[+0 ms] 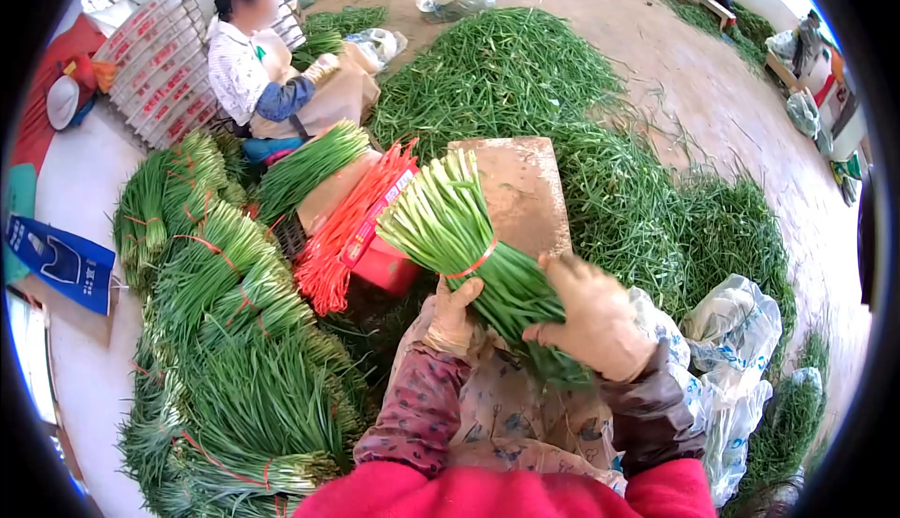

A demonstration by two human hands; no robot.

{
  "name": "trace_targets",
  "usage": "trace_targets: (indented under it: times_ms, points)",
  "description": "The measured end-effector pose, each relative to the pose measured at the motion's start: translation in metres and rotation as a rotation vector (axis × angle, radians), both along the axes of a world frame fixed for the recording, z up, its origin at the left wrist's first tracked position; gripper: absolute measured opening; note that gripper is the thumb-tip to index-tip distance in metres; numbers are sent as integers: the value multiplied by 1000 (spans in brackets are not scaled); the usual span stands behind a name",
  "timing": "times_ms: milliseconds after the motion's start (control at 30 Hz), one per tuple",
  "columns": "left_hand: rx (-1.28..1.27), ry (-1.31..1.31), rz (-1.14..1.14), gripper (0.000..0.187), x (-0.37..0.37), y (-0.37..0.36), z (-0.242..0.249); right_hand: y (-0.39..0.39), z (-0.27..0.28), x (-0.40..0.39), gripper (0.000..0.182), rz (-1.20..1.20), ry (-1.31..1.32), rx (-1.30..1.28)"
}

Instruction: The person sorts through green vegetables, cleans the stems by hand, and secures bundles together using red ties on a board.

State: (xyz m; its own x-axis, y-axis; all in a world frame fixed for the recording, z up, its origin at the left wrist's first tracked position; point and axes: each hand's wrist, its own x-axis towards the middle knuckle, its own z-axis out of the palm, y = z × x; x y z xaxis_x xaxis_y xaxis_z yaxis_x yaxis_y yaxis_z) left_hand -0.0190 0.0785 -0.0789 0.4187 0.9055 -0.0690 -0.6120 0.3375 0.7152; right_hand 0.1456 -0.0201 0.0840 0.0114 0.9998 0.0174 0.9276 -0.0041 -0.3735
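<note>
I see a bundle of chives [459,237], bright green with pale cut ends, tied by an orange-red band [473,263]. My left hand [452,316] and right hand [592,316] wear tan gloves. My sleeves [422,410] are maroon with a fine dotted print. The loose ties [352,227] are red-orange, the board [520,190] brown, the co-worker's shirt [234,68] white-striped.

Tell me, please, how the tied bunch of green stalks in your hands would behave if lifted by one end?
The bunch would probably sag, being long thin stalks. Its red band should keep them together. Both gloved hands, left and right, support it.
</note>
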Motion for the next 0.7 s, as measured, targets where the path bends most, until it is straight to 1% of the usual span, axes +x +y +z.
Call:
trace_targets:
  times_ms: [33,67,100,133,167,200,233,267,300,333,367,400,433,467,500,533,567,600,633,667,700]
  points:
    - [7,-8,-3,67,-8,-3,5,0,15,-1,84,-47,1,25]
    - [23,-40,-75,71,-16,-8,10,1,31,-4,80,-32,-9,171]
    - [38,-72,-145,74,-20,-14,15,6,36,-5,78,16,81,232]
    - [40,-79,-142,74,-23,-19,19,10,40,-7,75,69,174,291]
    - [44,-55,-206,77,-28,-23,25,13,47,-14,75,78,172,293]
    - [50,-30,-263,80,-33,-26,32,17,53,-23,66,131,133,390]
    - [69,0,-301,68,-37,-33,40,20,54,-30,62,185,122,438]
    - [367,247,-333,61,-46,-30,43,22,56,-38,58,238,111,486]
    - [666,483,-317,55,-55,-28,47,27,50,-39,47,230,-45,474]
    - [624,440,-323,57,-58,-36,77,35,44,-41,36,240,-191,469]
    - [581,397,-328,59,-60,-46,108,36,41,-37,17,252,-262,567]
    - [502,317,-354,65,-62,-50,100,42,33,-31,13,238,-281,832]
    - [422,237,-376,72,-62,-53,92,41,41,-19,16,144,-454,866]
    - [367,94,-353,77,-53,-54,70,59,21,15,22,7,57,1043]
    - [316,-50,-334,82,-43,-53,48,56,39,34,26,-275,490,873]
    - [306,-75,-314,87,-41,-52,41,55,50,61,30,-325,557,861]
    - [305,-77,-296,87,-44,-52,42,55,62,87,34,-376,626,851]
    - [230,-90,-346,88,-46,-53,47,51,64,91,41,-317,698,866]
    - [158,-96,-392,90,-47,-53,51,41,55,83,55,-209,792,740]
    - [159,-95,-370,90,-48,-53,53,32,44,64,70,-98,879,607]
    - [212,-99,-342,93,-45,-51,54,24,35,39,93,-10,985,426]
